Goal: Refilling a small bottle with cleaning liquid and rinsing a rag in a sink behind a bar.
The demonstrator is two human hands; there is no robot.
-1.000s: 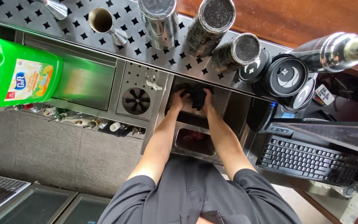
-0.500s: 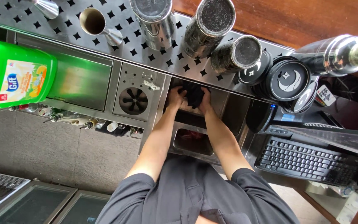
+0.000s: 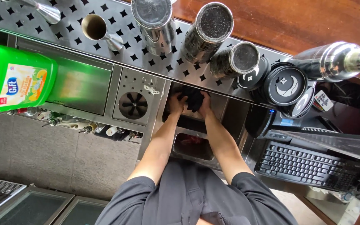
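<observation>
Fingers: both sets (image 3: 181, 100) curled tight on a black cloth (image 3: 193, 99).
Left hand (image 3: 175, 105): grips the cloth's left side, forearm reaching into the steel sink (image 3: 230, 114).
Cloth location: bunched between both hands, at the far end of the sink basin.
Right hand (image 3: 205, 106): clamps the cloth's right side, touching it.
Left surroundings: green detergent bottle (image 3: 15, 79); round drain (image 3: 132, 105).
Far shelf: steel shaker tins (image 3: 207, 31) on perforated drainboard (image 3: 63, 18).
Right surroundings: black lids (image 3: 286, 85); black keyboard (image 3: 309, 162).

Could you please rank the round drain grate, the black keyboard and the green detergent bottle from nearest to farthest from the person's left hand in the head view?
From the left hand:
1. Round drain grate, just left of it.
2. Black keyboard, lower right.
3. Green detergent bottle, far left.
</observation>
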